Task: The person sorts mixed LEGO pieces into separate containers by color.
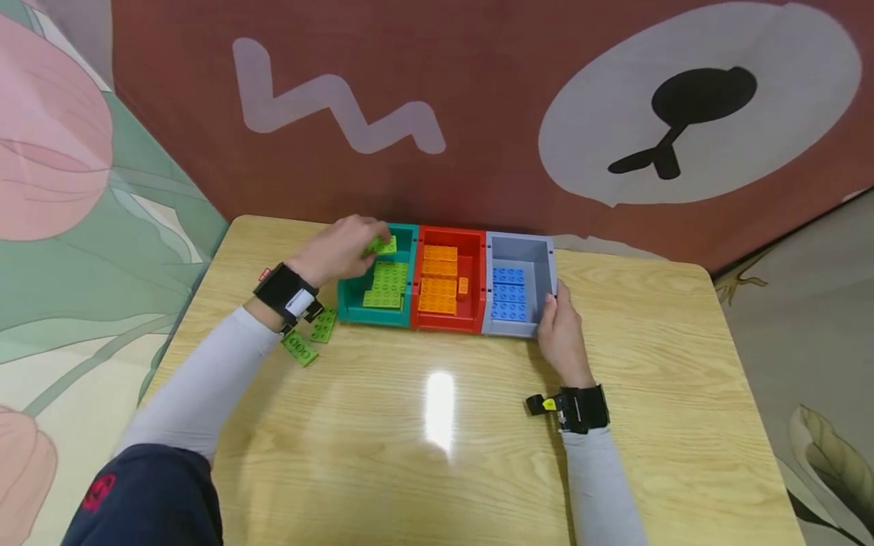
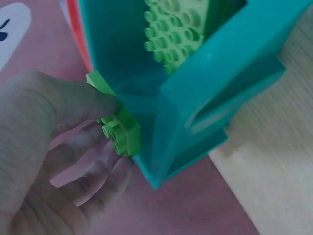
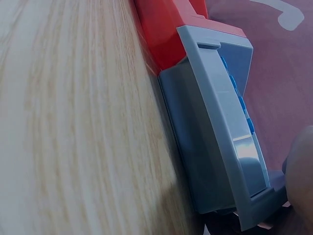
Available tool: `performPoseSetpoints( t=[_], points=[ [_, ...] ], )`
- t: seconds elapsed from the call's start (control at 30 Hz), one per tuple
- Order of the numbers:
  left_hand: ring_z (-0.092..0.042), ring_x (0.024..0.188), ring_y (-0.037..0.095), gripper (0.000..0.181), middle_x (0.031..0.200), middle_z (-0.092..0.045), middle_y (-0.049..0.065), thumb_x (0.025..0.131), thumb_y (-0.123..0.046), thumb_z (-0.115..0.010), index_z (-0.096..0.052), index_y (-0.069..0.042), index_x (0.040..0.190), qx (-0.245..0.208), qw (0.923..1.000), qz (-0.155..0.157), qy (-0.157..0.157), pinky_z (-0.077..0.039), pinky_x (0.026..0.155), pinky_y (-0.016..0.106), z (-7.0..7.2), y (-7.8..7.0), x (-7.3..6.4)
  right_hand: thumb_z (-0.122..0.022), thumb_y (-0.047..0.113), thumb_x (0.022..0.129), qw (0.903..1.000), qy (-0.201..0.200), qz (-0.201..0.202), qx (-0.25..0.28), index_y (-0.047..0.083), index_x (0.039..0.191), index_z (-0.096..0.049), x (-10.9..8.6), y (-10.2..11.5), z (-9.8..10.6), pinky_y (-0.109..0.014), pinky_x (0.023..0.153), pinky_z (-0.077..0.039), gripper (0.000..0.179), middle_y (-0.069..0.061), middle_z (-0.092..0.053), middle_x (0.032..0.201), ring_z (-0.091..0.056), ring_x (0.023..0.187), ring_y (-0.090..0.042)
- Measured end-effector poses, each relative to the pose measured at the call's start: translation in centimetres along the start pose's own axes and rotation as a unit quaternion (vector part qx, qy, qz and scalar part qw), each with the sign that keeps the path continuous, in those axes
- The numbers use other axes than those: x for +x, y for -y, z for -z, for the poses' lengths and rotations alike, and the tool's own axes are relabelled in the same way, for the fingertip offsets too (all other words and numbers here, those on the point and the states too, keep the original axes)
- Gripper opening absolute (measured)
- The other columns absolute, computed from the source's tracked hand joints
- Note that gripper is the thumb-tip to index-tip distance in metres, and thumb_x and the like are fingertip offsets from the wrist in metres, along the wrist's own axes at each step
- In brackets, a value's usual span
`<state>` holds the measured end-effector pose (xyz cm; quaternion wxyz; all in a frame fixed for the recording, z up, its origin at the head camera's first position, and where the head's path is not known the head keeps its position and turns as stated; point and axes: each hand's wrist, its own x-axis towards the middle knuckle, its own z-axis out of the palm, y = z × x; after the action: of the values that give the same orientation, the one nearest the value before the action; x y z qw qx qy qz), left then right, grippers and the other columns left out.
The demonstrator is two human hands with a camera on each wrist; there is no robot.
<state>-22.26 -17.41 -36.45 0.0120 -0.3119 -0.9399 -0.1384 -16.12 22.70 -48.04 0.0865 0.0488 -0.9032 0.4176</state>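
My left hand (image 1: 344,246) pinches a lime-green toy brick (image 2: 122,129) between thumb and fingers, at the far left part of the teal bin (image 1: 375,312). In the left wrist view the brick overlaps the bin's rim. More green bricks (image 1: 388,282) lie inside that bin. My right hand (image 1: 564,334) grips the right wall of the grey-blue bin (image 1: 522,252) near its front corner, thumb at the rim. Several blue bricks (image 1: 509,294) lie in a column inside it. Between these two stands the red bin (image 1: 471,244), holding orange bricks (image 1: 438,287).
Two loose green bricks, one a green brick (image 1: 300,348) and the other a green brick (image 1: 323,324), lie on the wooden table (image 1: 382,425) beneath my left wrist. The three bins stand side by side near the table's back edge, against a patterned wall (image 1: 478,174).
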Motion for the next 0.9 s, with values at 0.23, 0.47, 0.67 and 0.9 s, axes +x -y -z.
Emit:
performPoseSetpoints(
  t=[0.23,0.47,0.67,0.9],
  points=[
    [-0.063,0.090,0.028,0.026,0.106,-0.072,0.012,0.088,0.005,-0.070,-0.076,-0.002,0.112,0.033,0.9987,0.009,0.039,-0.058,0.087,0.041,-1.7,0.6,2.7,-0.023,0.037,0.112,1.0000,0.002,0.003,-0.002,0.003,0.162,-0.027,0.0,0.1,-0.2,-0.060,0.114,-0.037,0.060,-0.028,-0.041,0.159,-0.042,0.145,-0.044],
    [-0.049,0.067,0.022,0.015,0.072,-0.041,0.002,0.092,0.008,-0.063,-0.074,-0.001,0.089,0.061,0.9968,0.001,0.053,-0.041,0.063,0.033,-3.5,0.4,4.4,-0.023,0.039,0.112,1.0000,-0.003,-0.001,-0.004,0.004,0.162,-0.027,-0.2,0.1,-0.2,-0.060,0.115,-0.036,0.061,-0.027,-0.042,0.160,-0.042,0.146,-0.043],
    [-0.054,0.069,0.022,0.018,0.072,-0.050,0.004,0.092,0.009,-0.062,-0.076,-0.002,0.090,0.044,0.9972,0.005,0.061,-0.046,0.064,0.034,-4.2,1.1,4.1,-0.022,0.037,0.112,1.0000,0.004,-0.002,-0.007,0.004,0.163,-0.025,-0.1,0.0,-0.4,-0.059,0.117,-0.035,0.061,-0.026,-0.040,0.161,-0.040,0.147,-0.041],
    [-0.068,0.096,0.026,0.022,0.111,-0.076,0.013,0.095,0.001,-0.063,-0.078,0.000,0.111,-0.039,0.9987,-0.015,0.029,-0.058,0.087,0.041,-1.8,0.9,2.1,-0.022,0.038,0.112,0.9999,0.005,-0.011,0.000,0.004,0.163,-0.026,-0.1,0.2,0.0,-0.062,0.115,-0.036,0.061,-0.026,-0.040,0.161,-0.041,0.146,-0.044]
  ],
)
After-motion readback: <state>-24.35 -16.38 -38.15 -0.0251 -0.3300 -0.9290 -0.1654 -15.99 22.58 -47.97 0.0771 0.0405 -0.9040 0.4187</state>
